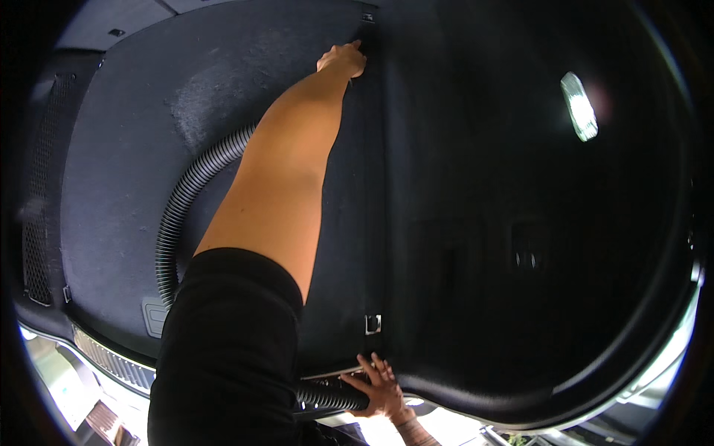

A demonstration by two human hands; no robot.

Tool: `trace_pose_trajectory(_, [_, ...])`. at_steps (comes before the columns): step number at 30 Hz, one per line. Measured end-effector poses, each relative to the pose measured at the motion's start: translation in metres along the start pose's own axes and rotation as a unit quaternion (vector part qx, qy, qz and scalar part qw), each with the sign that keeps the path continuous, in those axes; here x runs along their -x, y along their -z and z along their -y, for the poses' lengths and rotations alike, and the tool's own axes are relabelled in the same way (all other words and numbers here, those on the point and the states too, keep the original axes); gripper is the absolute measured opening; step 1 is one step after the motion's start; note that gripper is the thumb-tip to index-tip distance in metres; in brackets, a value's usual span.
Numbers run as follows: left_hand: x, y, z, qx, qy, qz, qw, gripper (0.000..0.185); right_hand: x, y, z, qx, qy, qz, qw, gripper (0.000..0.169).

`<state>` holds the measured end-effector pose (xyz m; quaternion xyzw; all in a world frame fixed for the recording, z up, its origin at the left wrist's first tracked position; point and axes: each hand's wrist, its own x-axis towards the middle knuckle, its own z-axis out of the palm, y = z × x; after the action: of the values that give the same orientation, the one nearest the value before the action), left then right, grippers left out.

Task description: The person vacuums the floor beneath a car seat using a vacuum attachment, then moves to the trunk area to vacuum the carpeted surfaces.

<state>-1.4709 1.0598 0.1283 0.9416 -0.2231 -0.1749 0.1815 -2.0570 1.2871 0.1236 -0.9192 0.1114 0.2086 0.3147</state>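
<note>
From the lower left my left arm, in a short black sleeve, reaches across the carpeted cargo floor (117,184) of a vehicle. My left hand (341,58) is at the far end beside the dark side trim, its fingers curled; what it may hold is hidden. A ribbed black vacuum-type hose (177,206) curves over the carpet and passes behind my forearm. More ribbed hose (329,399) lies at the rear sill, its end against or under my right hand (382,390). That hand rests on the sill edge with spread fingers, beneath a metal tie-down loop (372,324).
Dark side trim (474,223) with a lit lamp (580,108) rises at the right. A mesh net panel (42,195) lines the left side. A pale worn patch (192,106) marks the carpet. The seat backs (111,22) stand at top left.
</note>
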Motion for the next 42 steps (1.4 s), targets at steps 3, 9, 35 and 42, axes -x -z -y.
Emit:
trace_pose_trajectory(3, [-0.042,0.003,-0.008,0.037,0.019,0.016,0.999,0.051,0.002,-0.003,-0.004,-0.019,-0.021,0.026,0.999,0.075])
trace_pose_trajectory(9, [-0.138,0.019,0.025,-0.045,-0.003,-0.086,0.995,0.051,0.007,0.004,0.016,-0.031,-0.106,0.040,0.993,0.047])
trace_pose_trajectory(35, [-0.170,0.113,0.159,0.278,-0.064,0.045,0.957,0.047,0.017,-0.054,-0.013,0.122,-0.007,0.015,0.992,0.049])
trace_pose_trajectory(42, [-0.162,0.062,0.083,0.017,-0.025,-0.101,0.994,0.056,0.005,-0.043,-0.009,0.047,-0.014,-0.073,0.996,0.042])
